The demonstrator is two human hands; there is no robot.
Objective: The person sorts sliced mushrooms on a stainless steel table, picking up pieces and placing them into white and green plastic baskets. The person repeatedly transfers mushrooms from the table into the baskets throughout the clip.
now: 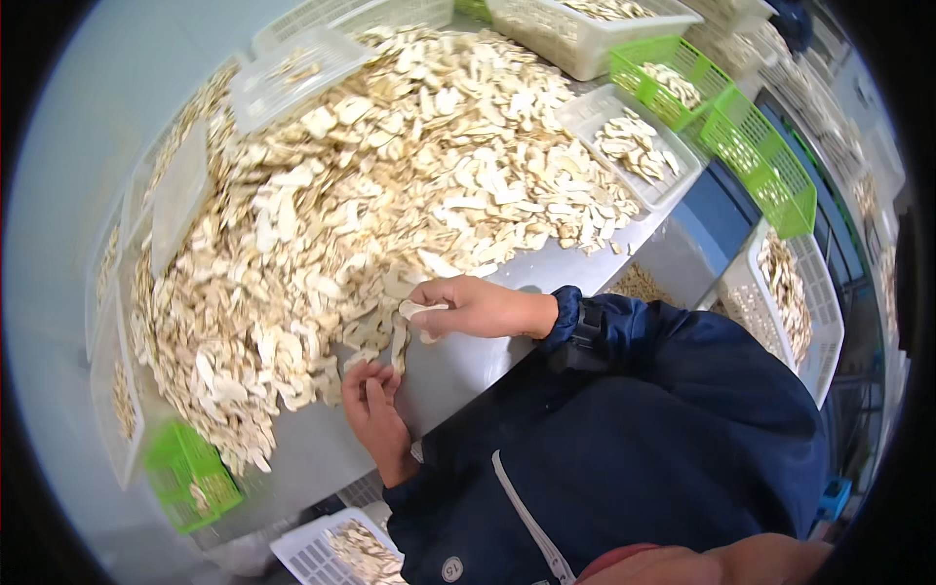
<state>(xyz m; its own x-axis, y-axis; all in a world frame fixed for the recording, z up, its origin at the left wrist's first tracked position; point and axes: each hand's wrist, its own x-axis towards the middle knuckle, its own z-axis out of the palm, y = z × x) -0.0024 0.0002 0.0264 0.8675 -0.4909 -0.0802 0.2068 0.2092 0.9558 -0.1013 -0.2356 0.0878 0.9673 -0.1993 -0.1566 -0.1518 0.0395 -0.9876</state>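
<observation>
A broad heap of pale, dried mushroom slices (380, 197) covers much of the metal table (453, 373) in front of me. My right hand (475, 307) is over the heap's near edge, with a whitish slice (423, 309) pinched between thumb and fingers. Below and to its left, my left hand (376, 413) has its fingers curled beside the nearest slices. A narrow slice (399, 347) lies between the two hands, its lower end by the left fingertips. Whether the left fingers grip anything is hidden.
A shallow white tray (676, 194) and green baskets (760, 161) hold slices on the right. Another green basket (186, 479) is at the lower left. White crates (585, 44) line the back; more crates (823, 322) with slices are beside and below the table.
</observation>
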